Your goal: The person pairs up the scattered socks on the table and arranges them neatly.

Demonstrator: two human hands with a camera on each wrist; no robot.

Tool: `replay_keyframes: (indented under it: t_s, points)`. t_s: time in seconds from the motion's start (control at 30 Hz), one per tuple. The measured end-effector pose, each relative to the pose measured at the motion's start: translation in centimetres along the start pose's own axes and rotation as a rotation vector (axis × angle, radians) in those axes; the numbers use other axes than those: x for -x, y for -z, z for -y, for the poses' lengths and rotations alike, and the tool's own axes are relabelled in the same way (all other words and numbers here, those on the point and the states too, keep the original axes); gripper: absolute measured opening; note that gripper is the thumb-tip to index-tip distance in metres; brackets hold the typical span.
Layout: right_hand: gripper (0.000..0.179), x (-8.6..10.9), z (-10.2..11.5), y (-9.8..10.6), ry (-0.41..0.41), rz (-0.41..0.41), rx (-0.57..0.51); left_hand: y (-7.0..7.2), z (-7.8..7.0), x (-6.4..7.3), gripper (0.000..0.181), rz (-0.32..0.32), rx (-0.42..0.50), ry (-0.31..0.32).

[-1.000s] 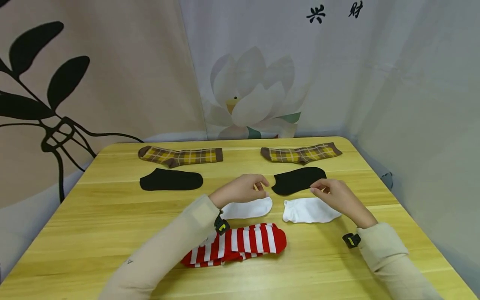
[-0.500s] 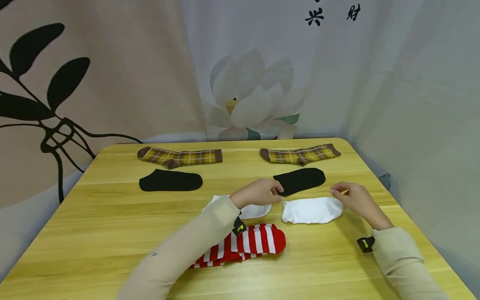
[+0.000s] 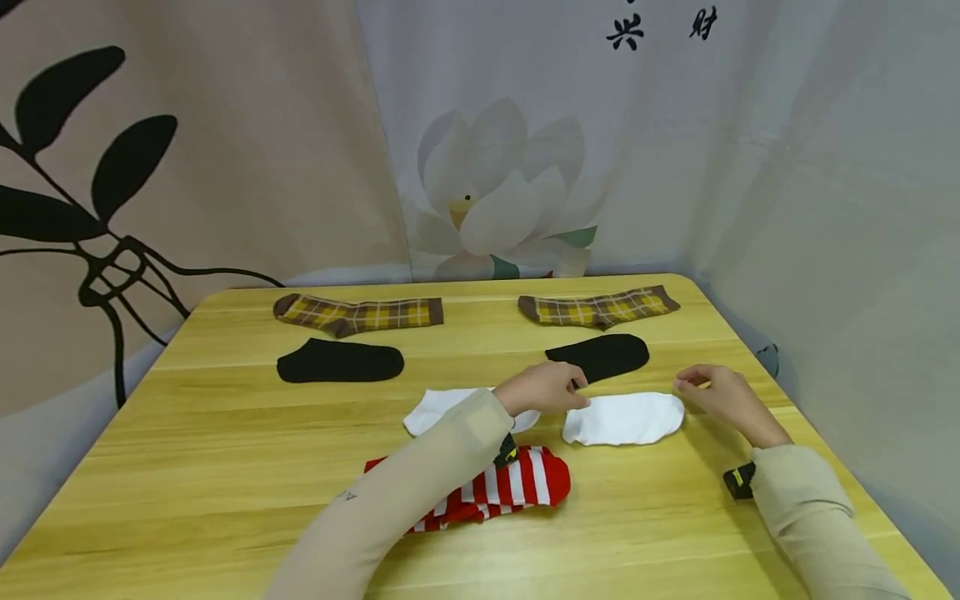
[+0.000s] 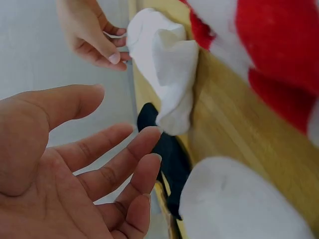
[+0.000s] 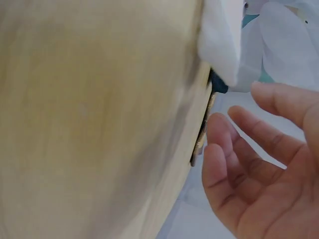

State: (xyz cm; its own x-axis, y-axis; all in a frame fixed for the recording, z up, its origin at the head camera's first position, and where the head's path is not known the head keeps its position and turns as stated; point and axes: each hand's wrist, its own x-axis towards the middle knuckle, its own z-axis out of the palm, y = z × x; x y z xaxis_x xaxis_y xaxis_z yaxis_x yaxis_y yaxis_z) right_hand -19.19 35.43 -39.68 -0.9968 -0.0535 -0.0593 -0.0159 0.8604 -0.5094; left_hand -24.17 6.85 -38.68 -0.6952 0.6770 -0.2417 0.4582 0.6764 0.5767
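Observation:
A white sock [image 3: 626, 419] lies flat on the right half of the table, between my two hands. Near its left end is my left hand [image 3: 546, 388], which partly covers the toe of another white sock [image 3: 438, 407]. The left wrist view shows this hand's fingers [image 4: 107, 181] loosely bent, thumb apart, nothing held. At the right end of the first sock hovers my right hand [image 3: 723, 404], fingertips right by the fabric. In the right wrist view its fingers [image 5: 249, 159] are relaxed with a gap to the thumb. My left forearm hides part of a red-and-white striped sock [image 3: 517, 483].
Behind the white socks lie two black socks, one left [image 3: 341, 361] and one right [image 3: 603, 354]. Farther back are two plaid socks, a left one [image 3: 360, 314] and a right one [image 3: 600, 308]. The wooden table [image 3: 187, 467] ends at a curtain [image 3: 300, 167].
My left hand has moved right, from over the left white sock to the right one's left end. My right hand has moved right, away from the black sock. The socks have stayed put.

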Motion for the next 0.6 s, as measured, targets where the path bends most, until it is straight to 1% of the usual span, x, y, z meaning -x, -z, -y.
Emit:
replay_keyframes:
  t_s: [0.13, 0.27, 0.4, 0.5, 0.6]
  points:
    - [0.043, -0.5, -0.7, -0.2, -0.013, 0.037, 0.013, -0.6, -0.1, -0.8, 0.039, -0.008, -0.039, 0.013]
    - [0.043, -0.9, -1.0, -0.4, -0.048, 0.081, 0.015, -1.0, -0.2, -1.3, 0.037, -0.014, -0.102, 0.036]
    - [0.039, -1.2, -1.0, -0.4, -0.050, 0.098, 0.027, -1.3, -0.1, -1.8, 0.029, -0.036, -0.150, 0.053]
    - [0.037, -1.5, -0.9, -0.5, -0.042, 0.107, 0.036, -1.5, 0.0, -2.1, 0.023, -0.053, -0.186, 0.049]
    - [0.040, -1.5, -1.0, -0.5, -0.052, 0.128, 0.033, -1.8, 0.1, -2.2, 0.019, -0.062, -0.223, 0.034]
